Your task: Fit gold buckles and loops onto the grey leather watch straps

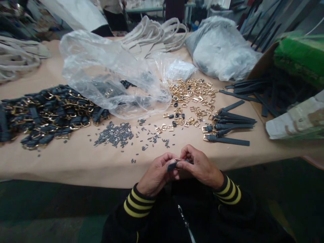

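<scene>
Both of my hands meet just over the table's front edge, pinching one dark grey strap (172, 166) between them. My left hand (158, 172) has its fingers closed round the strap's end. Thumb and forefinger of my right hand (199, 165) press on the same piece, where a bit of gold metal shows; the rest is hidden by my fingers. Ahead lies a spread of gold buckles (191, 91). Small dark grey pieces form a pile (113, 134) to the left. Several straps with buckles (230, 126) lie side by side to the right.
A large heap of buckled straps (50, 114) covers the left side. Clear plastic bags (101, 67) and a stuffed bag (220, 47) lie farther back, near pale cords (154, 37). At right is a box (298, 118) with loose straps beside it. A person (112, 13) stands behind the table.
</scene>
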A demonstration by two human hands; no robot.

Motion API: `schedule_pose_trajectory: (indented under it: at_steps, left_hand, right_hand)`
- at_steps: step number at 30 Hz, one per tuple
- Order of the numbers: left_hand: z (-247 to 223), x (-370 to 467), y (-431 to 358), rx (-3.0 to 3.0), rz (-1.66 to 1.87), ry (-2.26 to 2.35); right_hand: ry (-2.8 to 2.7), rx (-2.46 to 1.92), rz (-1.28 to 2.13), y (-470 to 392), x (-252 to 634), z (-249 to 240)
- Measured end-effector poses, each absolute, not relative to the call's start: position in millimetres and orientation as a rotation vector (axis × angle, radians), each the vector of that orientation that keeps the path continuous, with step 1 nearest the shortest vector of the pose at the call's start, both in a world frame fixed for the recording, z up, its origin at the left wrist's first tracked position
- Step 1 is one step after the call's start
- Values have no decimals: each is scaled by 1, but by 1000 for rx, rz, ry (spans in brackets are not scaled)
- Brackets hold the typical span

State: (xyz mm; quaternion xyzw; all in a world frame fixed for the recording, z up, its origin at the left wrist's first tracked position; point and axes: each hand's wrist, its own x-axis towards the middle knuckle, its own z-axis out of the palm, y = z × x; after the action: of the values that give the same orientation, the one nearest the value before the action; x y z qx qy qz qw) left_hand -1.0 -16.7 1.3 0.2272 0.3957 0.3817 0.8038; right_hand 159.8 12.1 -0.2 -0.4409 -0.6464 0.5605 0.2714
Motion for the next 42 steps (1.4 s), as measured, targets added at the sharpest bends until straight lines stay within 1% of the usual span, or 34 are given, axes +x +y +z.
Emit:
schedule_pose_trajectory:
  at_steps: [7,14,18,23,25,31,38,42]
  left_hand:
    - [-5,-8,-16,452,715,688]
    - [-6,-15,-16,471,774,651]
    - [-9,-16,-13,477,792,669]
    - [-11,-13,-10,492,778,664]
    - [-10,-13,-9,497,769,702]
    - [-7,-12,-8,530,815,842]
    - [-7,-16,-4,678,826,881]
    - [-7,-17,1,728,760,992]
  right_hand:
    - [-1781,-1149,1674,15,165,4]
    - [-2004,-1010,1613,25,173,8]
    - [-2092,-1033,1572,29,172,10]
    - [-2033,-1014,1868,31,173,12]
    - [-2003,-999,1916,33,174,12]
    - [-2082,-956,1772,40,175,10]
    - [-2128,-1021,1730,44,173,5]
    - [-2210,-1120,1471,41,169,6]
